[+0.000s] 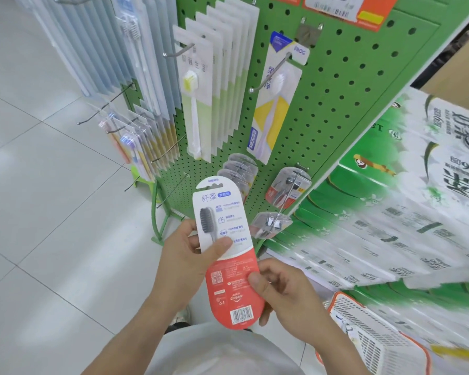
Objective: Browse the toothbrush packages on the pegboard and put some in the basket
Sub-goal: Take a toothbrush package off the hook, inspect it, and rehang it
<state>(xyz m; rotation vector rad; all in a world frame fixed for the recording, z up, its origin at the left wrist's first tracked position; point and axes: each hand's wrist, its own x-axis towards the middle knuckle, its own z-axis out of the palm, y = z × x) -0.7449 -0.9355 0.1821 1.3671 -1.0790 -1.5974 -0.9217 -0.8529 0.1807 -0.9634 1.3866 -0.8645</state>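
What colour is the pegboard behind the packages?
Green, the pegboard with dark holes; head view shows it.

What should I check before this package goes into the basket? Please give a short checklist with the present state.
1. Colgate package off its peg: ok.
2. Left hand grips the package: ok, thumb on the front.
3. Right hand holds the lower edge: ok.
4. Basket within view, lower right: ok.
5. Free room inside the basket: cannot tell, partly out of frame.
6. Package undamaged: cannot tell, only its printed side shows.
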